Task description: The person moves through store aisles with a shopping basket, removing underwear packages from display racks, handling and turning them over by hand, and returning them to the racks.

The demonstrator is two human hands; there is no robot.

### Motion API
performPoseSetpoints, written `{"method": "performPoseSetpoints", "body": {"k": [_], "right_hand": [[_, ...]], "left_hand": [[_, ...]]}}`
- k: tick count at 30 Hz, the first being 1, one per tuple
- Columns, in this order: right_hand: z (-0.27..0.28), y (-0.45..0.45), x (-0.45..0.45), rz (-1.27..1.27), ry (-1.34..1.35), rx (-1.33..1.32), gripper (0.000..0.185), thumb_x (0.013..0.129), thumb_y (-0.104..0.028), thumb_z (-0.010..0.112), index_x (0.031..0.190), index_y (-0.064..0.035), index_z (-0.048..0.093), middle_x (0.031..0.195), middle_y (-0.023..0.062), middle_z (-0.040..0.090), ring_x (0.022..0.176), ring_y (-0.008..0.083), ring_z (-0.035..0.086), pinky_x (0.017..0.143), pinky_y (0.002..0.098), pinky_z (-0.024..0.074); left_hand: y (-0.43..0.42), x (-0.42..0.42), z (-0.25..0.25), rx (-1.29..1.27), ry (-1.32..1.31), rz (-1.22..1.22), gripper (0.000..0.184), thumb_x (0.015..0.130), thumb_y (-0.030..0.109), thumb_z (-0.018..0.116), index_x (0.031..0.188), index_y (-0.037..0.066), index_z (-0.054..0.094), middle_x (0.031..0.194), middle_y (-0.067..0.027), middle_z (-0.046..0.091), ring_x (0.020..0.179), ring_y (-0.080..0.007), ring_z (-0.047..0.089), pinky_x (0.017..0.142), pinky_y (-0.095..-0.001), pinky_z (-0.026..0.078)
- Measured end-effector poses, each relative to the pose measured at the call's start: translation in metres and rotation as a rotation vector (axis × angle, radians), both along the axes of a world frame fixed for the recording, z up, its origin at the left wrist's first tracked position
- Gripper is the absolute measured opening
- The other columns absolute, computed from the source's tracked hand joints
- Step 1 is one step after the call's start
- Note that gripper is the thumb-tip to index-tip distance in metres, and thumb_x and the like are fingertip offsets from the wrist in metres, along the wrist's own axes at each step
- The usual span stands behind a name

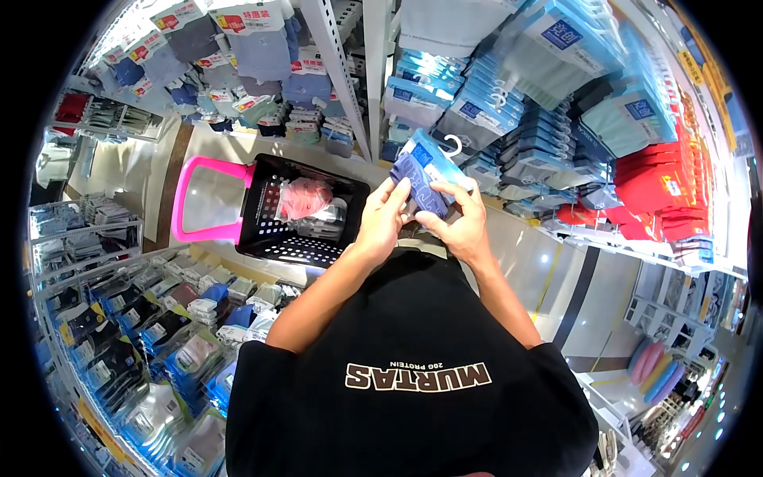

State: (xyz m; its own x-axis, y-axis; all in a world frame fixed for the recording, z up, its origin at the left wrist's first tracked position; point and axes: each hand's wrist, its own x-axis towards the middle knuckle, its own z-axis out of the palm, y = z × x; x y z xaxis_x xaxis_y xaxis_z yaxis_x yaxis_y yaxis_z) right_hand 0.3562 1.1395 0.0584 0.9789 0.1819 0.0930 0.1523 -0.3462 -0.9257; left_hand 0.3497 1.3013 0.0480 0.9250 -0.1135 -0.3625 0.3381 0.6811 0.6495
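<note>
Both my hands hold one pack of folded blue underwear (418, 180) in front of my chest. It has a light-blue card header and a white plastic hook (452, 145) at its top. My left hand (380, 222) grips the left edge, with its thumb on the front of the fabric. My right hand (462, 221) is closed on the right side, thumb near the lower edge. Pale lettering runs across the blue cloth. The fingers behind the pack are largely hidden.
A black perforated basket (314, 251) with a pink handle (181, 199) stands at left, holding a pink packaged item and clear packs. Racks of hanging packs (477, 111) rise ahead and right, some with red garments (656, 183). A low bin of packets (171, 326) lies at lower left.
</note>
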Motion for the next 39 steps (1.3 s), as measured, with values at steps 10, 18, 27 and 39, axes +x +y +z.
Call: {"method": "performPoseSetpoints", "body": {"k": [10, 18, 27, 39], "right_hand": [[-0.012, -0.002, -0.001, -0.141, 0.203, 0.202, 0.024, 0.093, -0.019, 0.064, 0.097, 0.0038, 0.067, 0.100, 0.0088, 0.057, 0.092, 0.0160, 0.055, 0.081, 0.0305, 0.0444], [-0.013, -0.011, -0.002, -0.072, 0.024, 0.024, 0.029, 0.098, -0.023, 0.057, 0.090, 0.0044, 0.062, 0.091, 0.0104, 0.054, 0.082, 0.0177, 0.050, 0.076, 0.0309, 0.0420], [0.003, -0.007, -0.010, 0.066, 0.031, -0.035, 0.044, 0.083, -0.029, 0.076, 0.113, 0.0011, 0.066, 0.104, 0.0095, 0.054, 0.094, 0.0198, 0.055, 0.086, 0.0317, 0.0451], [-0.016, -0.007, -0.006, -0.112, 0.144, 0.050, 0.029, 0.085, -0.020, 0.072, 0.105, 0.0000, 0.069, 0.102, 0.0116, 0.060, 0.093, 0.0223, 0.061, 0.083, 0.0331, 0.0469]], "left_hand": [[0.000, -0.007, -0.015, 0.103, -0.026, -0.004, 0.017, 0.098, 0.014, 0.058, 0.104, -0.001, 0.065, 0.094, -0.0056, 0.067, 0.081, -0.0112, 0.064, 0.075, -0.0292, 0.057], [0.006, -0.011, -0.023, 0.091, -0.045, -0.107, 0.020, 0.099, 0.017, 0.056, 0.099, -0.001, 0.065, 0.093, -0.0042, 0.066, 0.084, -0.0110, 0.063, 0.081, -0.0300, 0.055], [0.006, -0.007, -0.020, 0.149, -0.053, -0.035, 0.015, 0.093, 0.014, 0.067, 0.093, 0.000, 0.067, 0.086, -0.0002, 0.064, 0.076, -0.0068, 0.060, 0.070, -0.0230, 0.053], [-0.006, -0.006, -0.028, 0.189, -0.139, 0.006, 0.015, 0.093, 0.014, 0.067, 0.094, 0.000, 0.062, 0.086, -0.0031, 0.064, 0.074, -0.0083, 0.060, 0.070, -0.0239, 0.053]]}}
